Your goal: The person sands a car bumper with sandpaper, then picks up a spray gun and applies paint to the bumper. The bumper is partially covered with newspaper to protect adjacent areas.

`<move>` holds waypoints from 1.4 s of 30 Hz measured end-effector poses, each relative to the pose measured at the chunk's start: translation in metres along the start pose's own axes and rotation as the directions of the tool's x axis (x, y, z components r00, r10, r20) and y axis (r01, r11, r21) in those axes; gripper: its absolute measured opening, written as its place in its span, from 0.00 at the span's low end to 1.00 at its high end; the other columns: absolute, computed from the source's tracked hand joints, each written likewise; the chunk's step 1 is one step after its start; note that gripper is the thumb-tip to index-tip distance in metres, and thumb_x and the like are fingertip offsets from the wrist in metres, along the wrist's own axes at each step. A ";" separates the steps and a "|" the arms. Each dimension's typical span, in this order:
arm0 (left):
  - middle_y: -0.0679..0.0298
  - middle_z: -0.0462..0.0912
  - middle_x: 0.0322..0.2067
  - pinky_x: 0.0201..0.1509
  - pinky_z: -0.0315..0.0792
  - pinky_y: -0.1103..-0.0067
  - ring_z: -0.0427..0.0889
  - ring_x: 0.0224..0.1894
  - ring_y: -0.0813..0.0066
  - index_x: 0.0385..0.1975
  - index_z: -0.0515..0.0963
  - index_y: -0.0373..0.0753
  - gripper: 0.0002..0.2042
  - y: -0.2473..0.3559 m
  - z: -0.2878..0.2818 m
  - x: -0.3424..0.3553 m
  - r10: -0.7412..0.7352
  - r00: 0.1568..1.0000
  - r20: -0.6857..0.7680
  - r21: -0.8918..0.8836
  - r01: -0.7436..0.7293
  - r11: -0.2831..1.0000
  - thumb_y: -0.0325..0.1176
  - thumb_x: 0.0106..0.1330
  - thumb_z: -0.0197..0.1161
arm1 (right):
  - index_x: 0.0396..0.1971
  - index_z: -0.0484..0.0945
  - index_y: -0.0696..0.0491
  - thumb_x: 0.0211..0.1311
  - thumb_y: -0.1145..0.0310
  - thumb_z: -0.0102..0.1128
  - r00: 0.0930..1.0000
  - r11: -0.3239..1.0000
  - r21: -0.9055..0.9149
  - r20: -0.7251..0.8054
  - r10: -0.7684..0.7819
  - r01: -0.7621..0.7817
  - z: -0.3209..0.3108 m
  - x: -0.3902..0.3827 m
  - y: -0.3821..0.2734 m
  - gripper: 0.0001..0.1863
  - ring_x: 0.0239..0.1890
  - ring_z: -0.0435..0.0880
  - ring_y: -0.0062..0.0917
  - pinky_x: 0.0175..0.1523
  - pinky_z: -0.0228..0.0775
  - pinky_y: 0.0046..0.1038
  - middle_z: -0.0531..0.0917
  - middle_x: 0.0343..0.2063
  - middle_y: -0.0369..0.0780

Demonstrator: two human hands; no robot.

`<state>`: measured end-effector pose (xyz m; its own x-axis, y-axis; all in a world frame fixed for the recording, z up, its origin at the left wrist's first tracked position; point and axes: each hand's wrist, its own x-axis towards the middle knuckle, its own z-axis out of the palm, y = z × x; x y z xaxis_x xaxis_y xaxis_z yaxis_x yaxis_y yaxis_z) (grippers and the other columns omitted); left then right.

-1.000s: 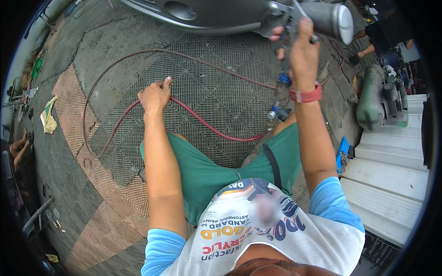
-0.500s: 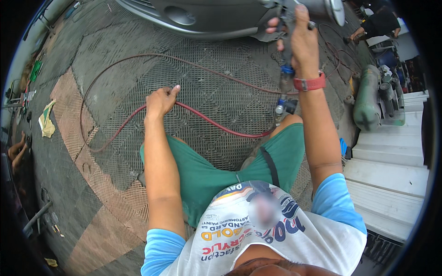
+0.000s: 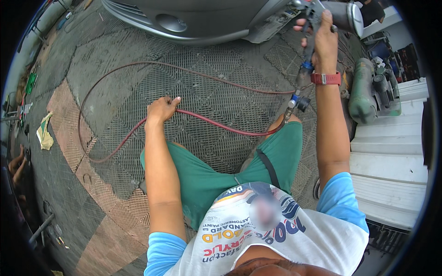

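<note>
My right hand (image 3: pixel 325 42), with a red watch on its wrist, is wrapped round the handle of a spray gun (image 3: pixel 313 30) at the upper right. The gun carries a grey metal cup (image 3: pixel 346 18), and a blue-ringed fitting with a small gauge hangs below the handle. From that fitting a red air hose (image 3: pixel 221 126) sags across in front of my knees. My left hand (image 3: pixel 162 109) is closed round the hose at the middle left, thumb pointing right. Beyond the left hand the hose loops over the floor. A grey car bumper (image 3: pixel 207 23) lies ahead, left of the gun.
Ridged, dusty mats (image 3: pixel 184 87) cover the floor. A green tank (image 3: pixel 363 99) stands at the right beside white corrugated panels (image 3: pixel 386 156). A yellowish cloth (image 3: pixel 44 133) lies on the left. Another person's limbs (image 3: pixel 18 161) show at the left edge.
My right hand has moved to the right with the spray gun, drawing the fitting and the hose end along. The left hand keeps its hold on the hose, nearly in place.
</note>
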<state>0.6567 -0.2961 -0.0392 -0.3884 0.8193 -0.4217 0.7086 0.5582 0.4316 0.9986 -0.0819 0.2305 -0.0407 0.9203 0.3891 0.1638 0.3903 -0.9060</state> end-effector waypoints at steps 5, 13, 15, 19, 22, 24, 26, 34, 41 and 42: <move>0.49 0.90 0.39 0.65 0.72 0.57 0.88 0.50 0.48 0.41 0.89 0.40 0.33 -0.007 0.000 -0.001 -0.020 1.000 0.005 0.020 0.020 1.000 0.68 0.71 0.55 | 0.53 0.81 0.55 0.79 0.37 0.44 0.974 0.988 0.083 0.195 0.113 -0.132 0.053 -0.033 -0.043 0.34 0.27 0.87 0.22 0.19 0.73 0.20 0.87 0.29 0.39; 0.48 0.90 0.42 0.61 0.77 0.60 0.88 0.52 0.48 0.43 0.89 0.39 0.32 0.000 -0.002 0.005 -0.001 0.982 0.186 -0.089 0.018 0.996 0.67 0.68 0.61 | 0.54 0.78 0.56 0.80 0.36 0.42 0.912 0.957 0.207 0.396 0.109 -0.205 0.072 -0.016 -0.081 0.35 0.30 0.90 0.26 0.19 0.74 0.21 0.88 0.31 0.43; 0.46 0.89 0.46 0.61 0.77 0.61 0.87 0.54 0.48 0.43 0.88 0.39 0.33 0.001 -0.001 0.013 0.057 0.974 0.222 -0.117 -0.031 0.993 0.68 0.68 0.61 | 0.53 0.79 0.56 0.80 0.37 0.42 0.937 0.968 0.177 0.331 0.112 -0.178 0.059 0.007 -0.076 0.34 0.29 0.90 0.26 0.19 0.73 0.21 0.88 0.31 0.43; 0.43 0.88 0.49 0.62 0.75 0.57 0.85 0.57 0.45 0.48 0.88 0.37 0.37 0.023 0.016 0.026 0.134 0.976 0.172 -0.207 -0.097 0.973 0.72 0.68 0.58 | 0.53 0.80 0.53 0.81 0.37 0.39 0.979 0.984 0.087 0.145 0.143 -0.157 0.010 0.057 -0.058 0.33 0.27 0.89 0.24 0.18 0.71 0.19 0.88 0.30 0.40; 0.42 0.88 0.48 0.63 0.75 0.57 0.85 0.56 0.45 0.47 0.88 0.38 0.39 0.032 0.030 0.046 0.190 0.959 0.211 -0.189 -0.150 0.970 0.74 0.68 0.54 | 0.52 0.81 0.51 0.82 0.38 0.37 0.990 0.990 -0.026 -0.049 0.136 -0.137 -0.025 0.088 -0.041 0.32 0.24 0.88 0.24 0.18 0.70 0.22 0.88 0.28 0.38; 0.49 0.90 0.44 0.61 0.76 0.59 0.86 0.53 0.47 0.42 0.89 0.38 0.36 0.046 0.046 0.055 0.170 0.973 0.156 -0.137 -0.149 0.979 0.70 0.72 0.50 | 0.51 0.83 0.50 0.81 0.37 0.38 0.969 0.985 -0.092 -0.214 0.123 -0.145 -0.042 0.097 -0.030 0.33 0.23 0.87 0.25 0.19 0.71 0.24 0.88 0.27 0.38; 0.49 0.90 0.44 0.60 0.76 0.59 0.87 0.53 0.47 0.42 0.89 0.39 0.35 0.064 0.058 0.065 0.150 0.984 0.091 -0.093 -0.142 0.986 0.69 0.73 0.49 | 0.49 0.85 0.50 0.80 0.36 0.39 0.962 0.956 -0.258 -0.264 0.069 -0.139 -0.061 0.106 -0.020 0.34 0.24 0.88 0.26 0.19 0.72 0.27 0.89 0.29 0.40; 0.47 0.88 0.50 0.64 0.74 0.59 0.85 0.57 0.47 0.50 0.86 0.39 0.36 0.069 0.076 0.079 0.161 0.954 0.252 -0.039 -0.156 0.987 0.70 0.72 0.52 | 0.48 0.83 0.60 0.80 0.41 0.47 0.997 0.940 -0.341 -0.068 -0.037 0.011 -0.015 0.031 0.025 0.33 0.30 0.88 0.19 0.21 0.72 0.23 0.89 0.31 0.41; 0.46 0.85 0.57 0.68 0.72 0.54 0.80 0.64 0.46 0.59 0.81 0.38 0.39 0.087 0.069 0.068 0.112 0.825 0.553 -0.020 -0.122 0.992 0.71 0.69 0.58 | 0.51 0.84 0.60 0.79 0.42 0.51 0.984 0.982 -0.177 0.154 0.093 -0.065 -0.007 0.026 0.031 0.32 0.30 0.85 0.18 0.27 0.76 0.22 0.87 0.30 0.38; 0.46 0.85 0.57 0.68 0.72 0.55 0.80 0.64 0.46 0.59 0.82 0.37 0.39 0.093 0.070 0.067 0.089 0.836 0.541 -0.020 -0.093 0.995 0.71 0.68 0.58 | 0.47 0.83 0.59 0.80 0.43 0.50 0.992 0.985 -0.165 0.114 0.060 -0.041 -0.014 0.038 0.036 0.31 0.26 0.85 0.19 0.23 0.73 0.22 0.87 0.29 0.38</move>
<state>0.7381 -0.1984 -0.0827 0.0568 0.6638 -0.7458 0.7297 0.4822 0.4848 1.0165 -0.0335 0.2146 -0.1426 0.9393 0.3122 0.3258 0.3424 -0.8813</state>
